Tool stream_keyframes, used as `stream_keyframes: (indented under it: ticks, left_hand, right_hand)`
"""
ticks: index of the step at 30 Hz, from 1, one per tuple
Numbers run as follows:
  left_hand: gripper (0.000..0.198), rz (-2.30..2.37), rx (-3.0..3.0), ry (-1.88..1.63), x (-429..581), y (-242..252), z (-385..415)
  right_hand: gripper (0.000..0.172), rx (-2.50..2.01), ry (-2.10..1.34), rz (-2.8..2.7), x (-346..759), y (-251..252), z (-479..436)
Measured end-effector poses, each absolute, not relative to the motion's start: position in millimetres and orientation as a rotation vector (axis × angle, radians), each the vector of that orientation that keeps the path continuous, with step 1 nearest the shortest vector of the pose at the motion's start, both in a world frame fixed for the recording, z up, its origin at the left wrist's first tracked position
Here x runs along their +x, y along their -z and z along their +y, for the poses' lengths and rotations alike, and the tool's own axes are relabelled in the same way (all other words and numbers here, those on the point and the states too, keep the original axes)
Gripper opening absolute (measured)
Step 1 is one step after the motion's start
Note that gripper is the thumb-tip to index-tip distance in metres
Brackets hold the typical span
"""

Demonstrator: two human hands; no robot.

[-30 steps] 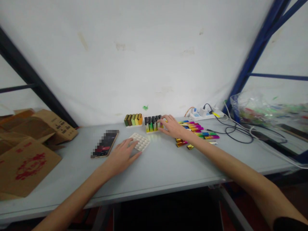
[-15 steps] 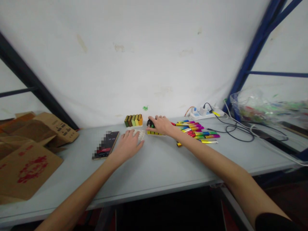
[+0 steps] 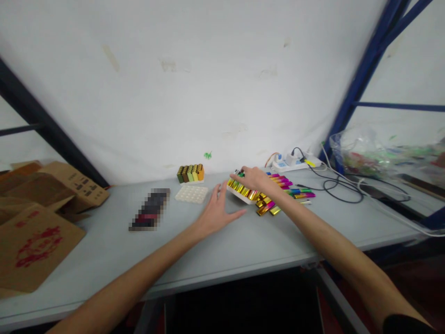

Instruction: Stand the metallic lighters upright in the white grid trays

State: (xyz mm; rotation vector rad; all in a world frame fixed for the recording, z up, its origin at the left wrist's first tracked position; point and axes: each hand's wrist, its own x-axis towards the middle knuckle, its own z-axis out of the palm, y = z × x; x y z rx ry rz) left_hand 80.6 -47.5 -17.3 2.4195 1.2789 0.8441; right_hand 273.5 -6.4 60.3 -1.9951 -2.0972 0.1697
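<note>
My right hand is closed over the far side of a white holed tray filled with slim shiny lighters. The tray leans over, so their gold sides show. It borders a loose pile of metallic gold, pink and green lighters. My left hand is held open left of the tilted tray, thumb and fingers spread, with nothing in it. Behind and left of it lies a bare white holed tray. Farther back, a block of green, yellow and orange lighters stands upright in its tray.
A phone with a pixelated screen lies on the left of the table. Cardboard boxes crowd the left end. At the right are a power strip, tangled black cables and a clear plastic bag.
My right hand has moved right with the lighter-filled tray, which is now tilted beside the pile. My left hand has left the white holed tray and moved right, fingers spread.
</note>
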Motion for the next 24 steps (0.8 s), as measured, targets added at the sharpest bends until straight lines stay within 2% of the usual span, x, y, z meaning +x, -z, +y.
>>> stream_keyframes:
  ticks: [4, 8, 12, 17, 22, 24]
  left_hand:
    - [0.127, 1.220, 2.253, -0.827, 116, 22, -36]
    - [0.131, 1.173, 2.160, -0.928, 143, 27, -25]
    - [0.118, 1.066, 2.190, -1.010, 152, 28, -13]
    - [0.110, 0.961, 2.311, -0.983, 147, 20, -1]
    - [0.084, 0.921, 2.396, -0.961, 142, 17, 5]
    - [0.084, 0.910, 2.396, -0.963, 139, 18, 6]
  right_hand:
    - [0.093, -2.094, -0.198, -2.037, 283, -57, -2]
    - [0.086, -2.170, -0.161, -1.960, 294, -55, -4]
    - [0.077, -2.184, -0.063, -1.932, 304, -51, -12]
    - [0.059, -2.015, 0.276, -1.881, 303, -45, -23]
    - [0.046, -1.507, 0.315, -2.439, 302, -37, -28]
    - [0.043, -1.391, 0.316, -2.584, 305, -32, -27]
